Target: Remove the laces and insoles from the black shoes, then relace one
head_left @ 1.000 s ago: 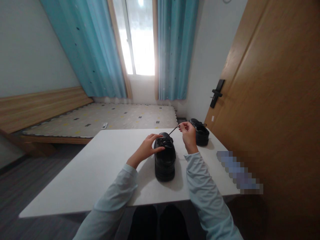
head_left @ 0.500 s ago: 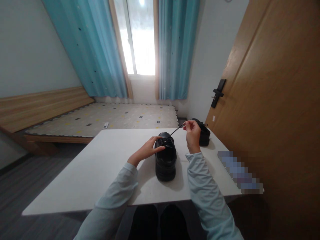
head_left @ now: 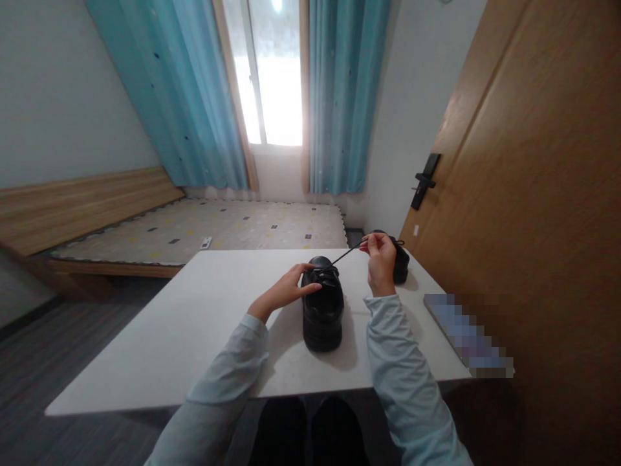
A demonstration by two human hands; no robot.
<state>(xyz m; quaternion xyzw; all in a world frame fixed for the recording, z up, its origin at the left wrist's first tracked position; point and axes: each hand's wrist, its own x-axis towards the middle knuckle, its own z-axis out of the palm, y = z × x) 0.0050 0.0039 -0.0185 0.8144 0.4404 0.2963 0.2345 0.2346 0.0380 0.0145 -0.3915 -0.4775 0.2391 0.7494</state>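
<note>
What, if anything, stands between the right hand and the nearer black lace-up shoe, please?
Nothing visible blocks the way: only the shoelace, pinched by the right hand, spans the gap to the nearer black lace-up shoe.

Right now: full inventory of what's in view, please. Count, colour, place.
Near shoe: 1, black, on table, toe away from person
Lace: 1 end, black, stretched from near shoe to right hand
Far shoe: 1, black, table's far right, partly hidden
Table: 1, white, centre
Blurred item: 1, bluish, table's right edge
Mattress: 1, pale patterned, beyond table
Small item: 1, white, on mattress
Headboard: 1, wood-brown, left
Curtains: 2, blue, either side of window
Window: 1, bright white, back wall
Door: 1, brown, right
Handle: 1, black, on door
Floor: dark grey, lower left
Sleeves: 2, pale blue, foreground
Left hand: 1, on near shoe
Right hand: 1, fingers pinching lace
</note>
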